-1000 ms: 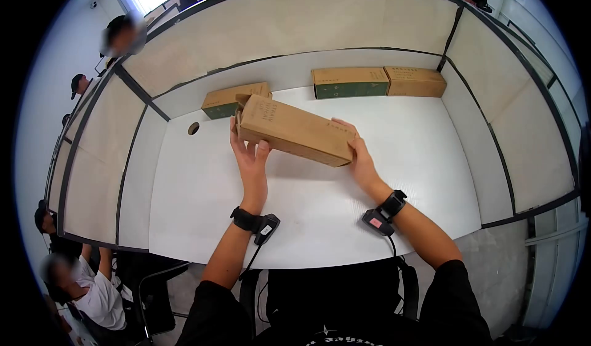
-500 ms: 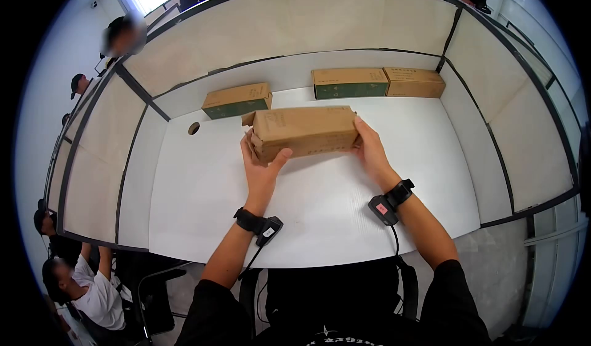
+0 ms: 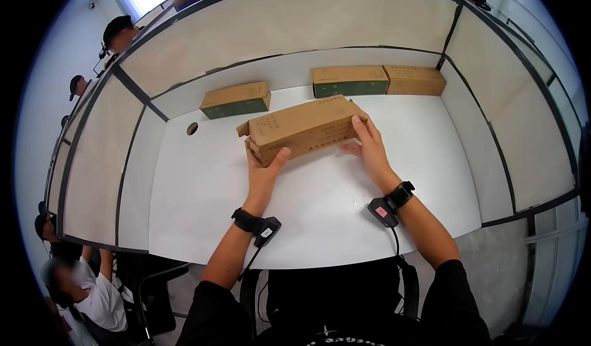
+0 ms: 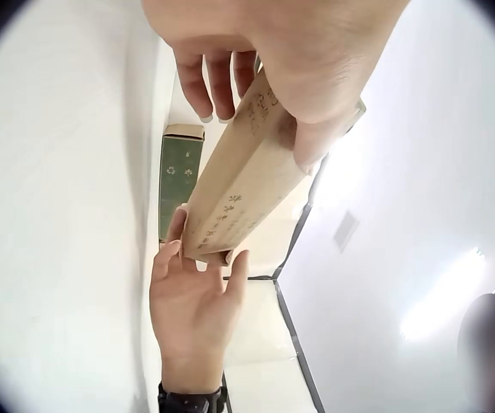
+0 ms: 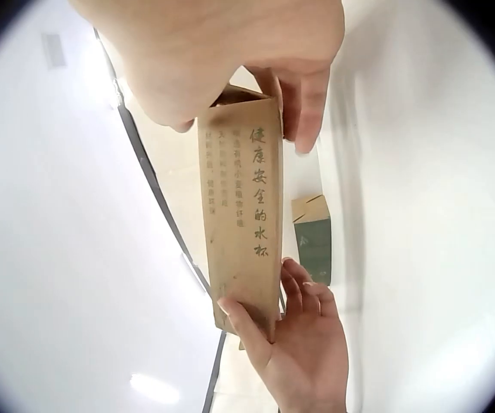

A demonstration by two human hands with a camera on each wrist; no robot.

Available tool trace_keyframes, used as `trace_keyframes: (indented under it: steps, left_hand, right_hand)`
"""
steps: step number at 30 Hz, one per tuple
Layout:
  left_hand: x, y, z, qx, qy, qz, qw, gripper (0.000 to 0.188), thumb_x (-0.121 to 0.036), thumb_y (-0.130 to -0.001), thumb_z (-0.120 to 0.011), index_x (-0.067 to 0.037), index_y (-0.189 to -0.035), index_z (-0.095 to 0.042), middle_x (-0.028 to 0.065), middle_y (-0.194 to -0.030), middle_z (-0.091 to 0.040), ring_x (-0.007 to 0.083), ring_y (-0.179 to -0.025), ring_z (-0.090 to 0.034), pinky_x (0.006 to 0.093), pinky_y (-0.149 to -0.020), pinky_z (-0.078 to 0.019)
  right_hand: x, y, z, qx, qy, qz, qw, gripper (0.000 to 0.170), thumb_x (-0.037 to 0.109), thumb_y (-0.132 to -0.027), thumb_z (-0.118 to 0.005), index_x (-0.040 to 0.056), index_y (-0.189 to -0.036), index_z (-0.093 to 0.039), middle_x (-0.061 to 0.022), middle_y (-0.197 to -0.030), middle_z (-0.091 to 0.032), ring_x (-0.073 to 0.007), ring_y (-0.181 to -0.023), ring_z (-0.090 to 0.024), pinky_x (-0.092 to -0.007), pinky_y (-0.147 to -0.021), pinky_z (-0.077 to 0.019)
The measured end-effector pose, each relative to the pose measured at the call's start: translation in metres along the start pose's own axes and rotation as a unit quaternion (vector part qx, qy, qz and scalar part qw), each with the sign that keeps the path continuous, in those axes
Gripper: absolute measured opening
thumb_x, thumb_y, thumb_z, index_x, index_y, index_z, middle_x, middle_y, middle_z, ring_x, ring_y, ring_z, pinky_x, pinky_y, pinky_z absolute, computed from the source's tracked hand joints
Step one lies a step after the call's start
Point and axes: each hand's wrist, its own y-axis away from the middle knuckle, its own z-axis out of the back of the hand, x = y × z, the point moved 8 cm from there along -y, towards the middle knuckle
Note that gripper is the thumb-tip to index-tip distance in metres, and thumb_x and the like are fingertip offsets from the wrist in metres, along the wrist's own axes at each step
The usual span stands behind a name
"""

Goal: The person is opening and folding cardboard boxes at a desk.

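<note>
We hold a long brown cardboard box slantwise above the white table, our left hand gripping the end with loose flaps and our right hand grasping the other end. Along the table's back edge we see a green-sided carton at left and, farther right, another green-sided carton just beside a plain brown carton.

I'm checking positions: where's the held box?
In the head view, the box is near the centre, between the left hand and right hand, over the table.

Both hands hold a brown carton above the white table.
</note>
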Motion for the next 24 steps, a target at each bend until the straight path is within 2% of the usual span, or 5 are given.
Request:
trace_keyframes:
  steps: [3,6,14,19,24]
  left_hand:
    - [0.014,-0.005,0.013,-0.024,0.003,-0.002,1.000,0.084,-0.038,-0.096,-0.079,-0.007,-0.157,-0.030,0.0072,-0.144,-0.048,0.0157,-0.134,-0.047,0.0344,-0.108,-0.0465]
    - [0.006,-0.001,0.012,-0.058,0.095,0.021,0.994,0.079,-0.038,-0.099,-0.076,-0.010,-0.157,-0.031,0.0058,-0.146,-0.047,0.0165,-0.135,-0.047,0.0356,-0.109,-0.0471]
    - [0.014,-0.010,0.024,-0.079,0.162,0.052,0.982,0.064,-0.050,-0.104,-0.064,-0.014,-0.151,-0.040,0.0053,-0.145,-0.048,0.0188,-0.134,-0.050,0.0386,-0.107,-0.0513]
    - [0.010,-0.003,0.023,-0.099,0.144,0.029,0.984,0.067,-0.045,-0.102,-0.069,-0.017,-0.154,-0.038,0.0016,-0.144,-0.048,0.0133,-0.131,-0.048,0.0335,-0.106,-0.0472]
    - [0.002,0.000,0.022,-0.102,0.127,0.003,0.987,0.070,-0.044,-0.101,-0.071,-0.020,-0.156,-0.036,-0.0023,-0.143,-0.048,0.0086,-0.131,-0.045,0.0291,-0.107,-0.0422]
  right_hand:
    - [0.005,0.000,0.000,0.023,-0.035,0.028,0.999,0.063,0.053,-0.112,-0.041,0.0073,-0.155,-0.046,-0.0078,-0.141,-0.058,-0.0182,-0.126,-0.057,-0.0352,-0.089,-0.0576]
    - [0.007,-0.004,-0.001,0.045,-0.038,0.055,0.997,0.060,0.050,-0.112,-0.044,0.0079,-0.154,-0.047,-0.0074,-0.140,-0.058,-0.0159,-0.125,-0.057,-0.0335,-0.093,-0.0544]
    - [0.025,0.004,-0.007,0.061,0.134,0.180,0.973,0.056,0.014,-0.101,-0.063,0.0145,-0.155,-0.048,-0.0074,-0.133,-0.057,-0.0202,-0.129,-0.056,-0.0342,-0.101,-0.0517]
    - [0.037,0.008,0.007,-0.059,0.178,0.247,0.951,0.022,0.007,-0.098,-0.070,0.0037,-0.119,-0.066,-0.0059,-0.124,-0.065,-0.0168,-0.112,-0.066,-0.0306,-0.090,-0.0568]
    - [0.056,0.018,0.008,-0.109,0.262,0.315,0.906,0.018,0.010,-0.093,-0.075,0.0069,-0.111,-0.072,-0.0062,-0.114,-0.067,-0.0196,-0.101,-0.068,-0.0332,-0.080,-0.0559]
